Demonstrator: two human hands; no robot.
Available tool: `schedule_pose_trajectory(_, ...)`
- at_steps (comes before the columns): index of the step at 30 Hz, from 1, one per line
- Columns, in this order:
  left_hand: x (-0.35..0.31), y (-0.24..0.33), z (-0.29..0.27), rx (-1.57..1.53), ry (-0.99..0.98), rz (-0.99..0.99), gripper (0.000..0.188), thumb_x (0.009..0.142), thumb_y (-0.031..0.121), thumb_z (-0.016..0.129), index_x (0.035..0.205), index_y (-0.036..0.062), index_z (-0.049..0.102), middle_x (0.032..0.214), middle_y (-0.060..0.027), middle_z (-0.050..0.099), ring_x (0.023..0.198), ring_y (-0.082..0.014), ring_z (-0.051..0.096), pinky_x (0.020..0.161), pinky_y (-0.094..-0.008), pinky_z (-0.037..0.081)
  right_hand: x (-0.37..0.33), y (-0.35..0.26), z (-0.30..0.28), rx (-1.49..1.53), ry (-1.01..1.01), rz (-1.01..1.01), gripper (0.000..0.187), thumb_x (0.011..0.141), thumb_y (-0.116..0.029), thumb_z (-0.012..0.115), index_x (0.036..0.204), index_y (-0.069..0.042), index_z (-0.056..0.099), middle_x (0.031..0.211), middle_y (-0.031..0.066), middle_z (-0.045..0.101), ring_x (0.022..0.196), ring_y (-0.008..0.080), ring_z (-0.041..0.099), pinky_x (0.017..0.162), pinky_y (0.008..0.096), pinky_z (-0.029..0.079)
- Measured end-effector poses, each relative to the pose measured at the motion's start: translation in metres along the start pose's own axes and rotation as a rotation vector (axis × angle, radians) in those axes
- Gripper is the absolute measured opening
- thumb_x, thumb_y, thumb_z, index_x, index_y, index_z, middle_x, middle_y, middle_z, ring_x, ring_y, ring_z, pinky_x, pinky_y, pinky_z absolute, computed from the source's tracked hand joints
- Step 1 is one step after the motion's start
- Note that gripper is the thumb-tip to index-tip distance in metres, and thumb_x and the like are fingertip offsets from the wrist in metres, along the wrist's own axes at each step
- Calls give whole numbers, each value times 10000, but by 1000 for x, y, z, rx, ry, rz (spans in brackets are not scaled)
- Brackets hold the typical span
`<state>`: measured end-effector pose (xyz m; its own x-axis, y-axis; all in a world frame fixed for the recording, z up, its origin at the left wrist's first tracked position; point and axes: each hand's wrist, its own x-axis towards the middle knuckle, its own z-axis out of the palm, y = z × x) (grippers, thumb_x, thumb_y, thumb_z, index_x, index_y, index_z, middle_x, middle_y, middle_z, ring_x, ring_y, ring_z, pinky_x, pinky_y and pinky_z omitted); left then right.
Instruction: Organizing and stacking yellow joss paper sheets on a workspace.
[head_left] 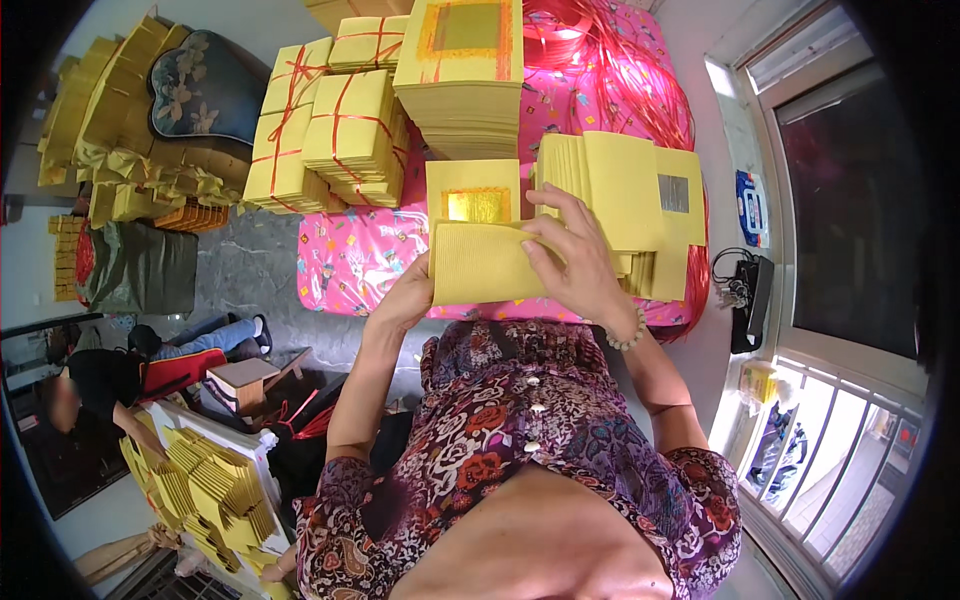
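Observation:
Over the near edge of the pink-covered table, my left hand (405,297) is closed round the left edge of a ribbed yellow paper sheet (485,272). At the sheet's upper right corner is my right hand (580,262), thumb and index finger pinching it, the other fingers stretched out above. Just behind lies another yellow sheet (472,176) bearing a gold foil square. Fanned, folded yellow papers (615,190) sit to the right, next to a sheet with a silver square (674,194). A tall stack of yellow paper (460,105) stands behind.
Yellow bundles tied with red ribbon (350,120) are piled back left. Loose red ribbon (620,60) covers the back right of the pink tablecloth (340,265). A dark flowered chair back (205,85) is farther left. Lower left, another person (105,385) reaches toward yellow papers (210,480).

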<state>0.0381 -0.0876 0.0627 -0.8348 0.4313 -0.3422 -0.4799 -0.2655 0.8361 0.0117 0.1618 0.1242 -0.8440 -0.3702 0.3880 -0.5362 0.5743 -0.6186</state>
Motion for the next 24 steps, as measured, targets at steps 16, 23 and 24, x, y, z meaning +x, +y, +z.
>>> schedule_pose_trajectory(16,38,93,24,786,-618,131,574,833,433,733,1206,40,544,914,-50,652,826,-111,587,722,-273,460,7,-15,-19,-108,-205,-131,125,799,-114,644,886,-58,574,857,99,528,854,290,563,818,396,425)
schedule_pose_trajectory(23,46,81,26,1051,-455,76,411,922,204,647,1257,28,487,800,-91,619,719,-147,590,636,-343,456,18,-12,-30,-199,-110,-157,264,782,-107,669,1028,-54,589,1020,131,550,994,316,558,893,429,444)
schedule_pose_trajectory(24,46,77,23,831,-412,80,422,934,191,637,1285,20,477,879,-90,651,795,-136,613,689,-331,482,20,-12,-32,-215,13,-160,348,780,-108,678,1112,-47,595,1110,158,547,1078,337,544,939,434,439)
